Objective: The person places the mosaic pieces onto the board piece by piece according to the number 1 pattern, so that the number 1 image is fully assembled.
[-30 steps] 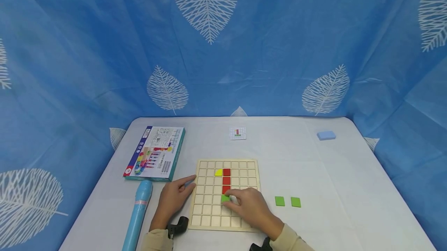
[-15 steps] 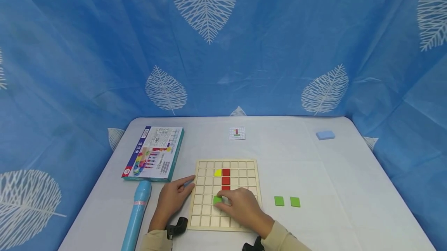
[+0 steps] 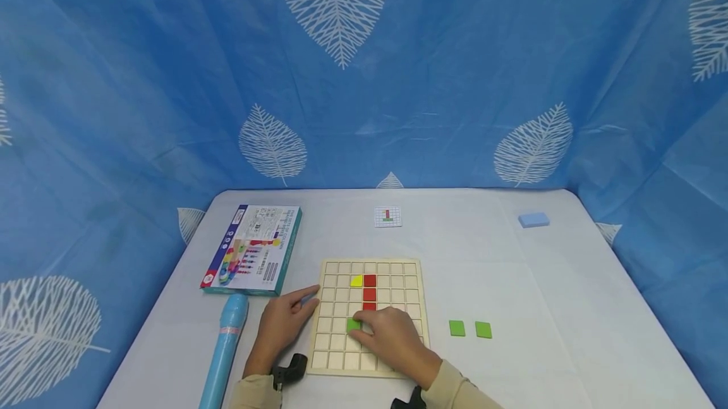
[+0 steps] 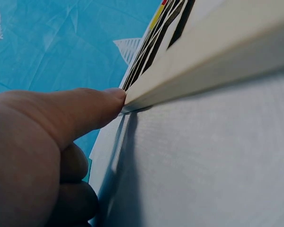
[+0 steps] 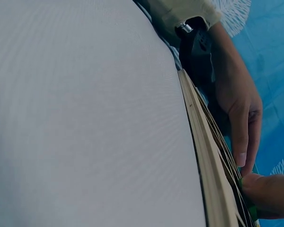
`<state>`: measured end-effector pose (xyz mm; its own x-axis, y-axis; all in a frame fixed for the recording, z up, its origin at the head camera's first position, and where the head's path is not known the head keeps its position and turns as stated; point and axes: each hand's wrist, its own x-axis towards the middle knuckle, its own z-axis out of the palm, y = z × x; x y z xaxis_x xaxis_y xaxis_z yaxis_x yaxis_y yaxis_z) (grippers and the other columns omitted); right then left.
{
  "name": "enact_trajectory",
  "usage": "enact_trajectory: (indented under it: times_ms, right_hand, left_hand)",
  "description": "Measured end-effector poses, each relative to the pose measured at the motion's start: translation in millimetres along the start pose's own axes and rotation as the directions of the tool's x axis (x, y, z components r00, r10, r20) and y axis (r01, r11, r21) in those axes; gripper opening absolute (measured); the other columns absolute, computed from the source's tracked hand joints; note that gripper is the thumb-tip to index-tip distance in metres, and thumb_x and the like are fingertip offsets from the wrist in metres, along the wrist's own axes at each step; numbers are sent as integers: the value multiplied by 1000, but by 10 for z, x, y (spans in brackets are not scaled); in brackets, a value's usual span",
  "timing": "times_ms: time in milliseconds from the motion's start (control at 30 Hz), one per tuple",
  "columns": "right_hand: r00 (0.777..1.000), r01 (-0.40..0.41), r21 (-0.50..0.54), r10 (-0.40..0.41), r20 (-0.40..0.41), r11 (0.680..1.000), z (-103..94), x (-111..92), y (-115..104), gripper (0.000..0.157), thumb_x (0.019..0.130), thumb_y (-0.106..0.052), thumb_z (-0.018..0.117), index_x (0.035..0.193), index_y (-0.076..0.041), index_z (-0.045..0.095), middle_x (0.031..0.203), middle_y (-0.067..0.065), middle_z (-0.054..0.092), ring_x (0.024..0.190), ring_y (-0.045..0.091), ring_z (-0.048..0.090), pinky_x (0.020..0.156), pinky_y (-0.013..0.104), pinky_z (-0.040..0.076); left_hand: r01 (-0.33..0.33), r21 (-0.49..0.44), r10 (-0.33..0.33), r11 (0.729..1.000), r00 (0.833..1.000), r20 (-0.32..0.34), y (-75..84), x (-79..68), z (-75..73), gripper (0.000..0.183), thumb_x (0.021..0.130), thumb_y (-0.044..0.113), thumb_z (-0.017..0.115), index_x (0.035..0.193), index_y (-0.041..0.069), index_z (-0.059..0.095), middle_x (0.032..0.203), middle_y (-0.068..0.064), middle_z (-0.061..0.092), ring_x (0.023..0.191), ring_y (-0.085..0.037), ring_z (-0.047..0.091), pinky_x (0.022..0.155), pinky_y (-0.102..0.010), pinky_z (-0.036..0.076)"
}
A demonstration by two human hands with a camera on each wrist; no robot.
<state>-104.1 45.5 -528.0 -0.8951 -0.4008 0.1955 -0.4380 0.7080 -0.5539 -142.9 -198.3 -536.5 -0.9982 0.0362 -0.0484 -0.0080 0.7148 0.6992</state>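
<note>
My right hand [image 3: 392,336] pinches a green square tile [image 3: 354,325] between thumb and index finger, at the wooden grid board [image 3: 341,372]. Whether the tile is fully seated in its cell cannot be told. Up and to its right, a column of red tiles [image 3: 370,294] fills 3 cells, the lowest partly behind the fingers. A yellow tile [image 3: 356,280] with a curved edge lies left of the top red one. My left hand [image 3: 281,320] touches the board's left edge with extended fingertips; the left wrist view shows its thumb [image 4: 92,111] against the board's side.
Two green tiles [image 3: 457,328] lie right of the board. A small pattern card [image 3: 388,217] sits behind it, and a blue block [image 3: 533,220] at the back right. On the left are a flat printed box [image 3: 256,248] and a long light-blue tube [image 3: 224,346].
My right hand has shifted left with the green tile, from below the red column to about one cell left of it. The left hand has stayed at the board's edge.
</note>
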Motion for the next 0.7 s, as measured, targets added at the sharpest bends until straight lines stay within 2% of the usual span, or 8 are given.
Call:
enact_trajectory:
  times_ms: [267,433,700]
  right_hand:
    - [1000,8,-43,-8,-13,999,22,10,-3,26,91,-41,77,103,-18,81,87,-5,77,69,0,66,63,25,52]
    - [999,9,-67,-11,-34,998,35,13,10,27,90,-41,77,103,-18,81,87,-5,77,73,6,71,65,27,53]
    - [999,-10,-50,7,-53,999,49,-10,40,27,89,-42,78,102,-18,81,85,-5,77,72,7,70,63,29,51]
  left_hand:
    - [11,-15,-11,1000,1000,8,-13,0,-8,35,95,32,75,128,23,74,54,7,39,50,-9,33,50,-25,28]
    - [3,-22,-3,1000,1000,12,-15,22,-11,35,95,33,75,128,23,74,54,7,39,50,-9,33,50,-25,28]
    - [2,-10,-2,1000,1000,6,-19,14,12,34,95,31,75,127,22,74,54,7,39,51,-9,34,51,-25,28]
